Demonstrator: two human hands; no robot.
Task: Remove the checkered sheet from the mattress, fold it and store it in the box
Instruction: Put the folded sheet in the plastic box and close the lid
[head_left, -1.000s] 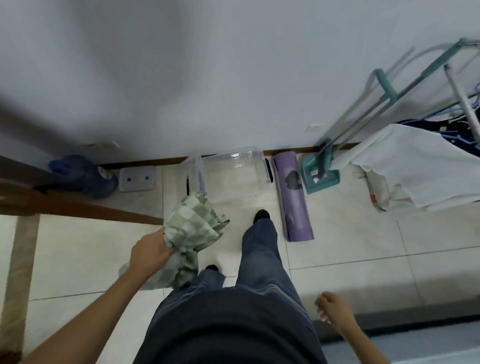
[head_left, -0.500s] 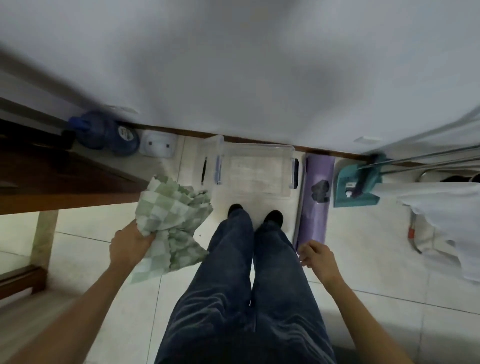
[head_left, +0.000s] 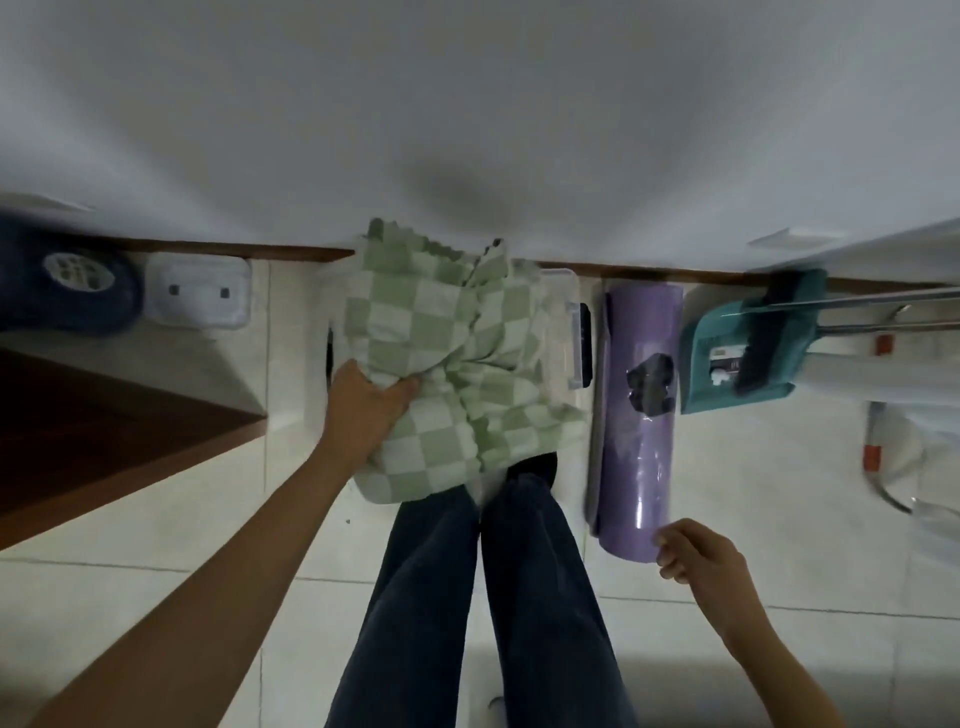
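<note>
A white wall (head_left: 467, 104) meets a pale tiled floor (head_left: 156, 530). Against them, the green-and-white checkered cloth sheet (head_left: 457, 358) hangs as a loose, crumpled bundle directly over the clear plastic storage box (head_left: 570, 312). It hides all but the box's right rim and black latch, and it cannot be told whether cloth touches plastic. Just right of the box lies a rolled purple mat (head_left: 641, 441). The person's left hand (head_left: 371, 402) grips the bundle at its gathered waist, fingers curled round the cloth. The right hand (head_left: 698, 558) is idle just beside the mat's near end, fingers loosely bent and holding nothing.

The step in hand looks to be the stowing. To do it well, the person should lower the bundle straight down into the box. The free hand can then tuck in the trailing corner that hangs toward the feet and press the cloth flat below the rim. The sheet looks bunched rather than squarely folded, so it may spring over the edges.
</note>
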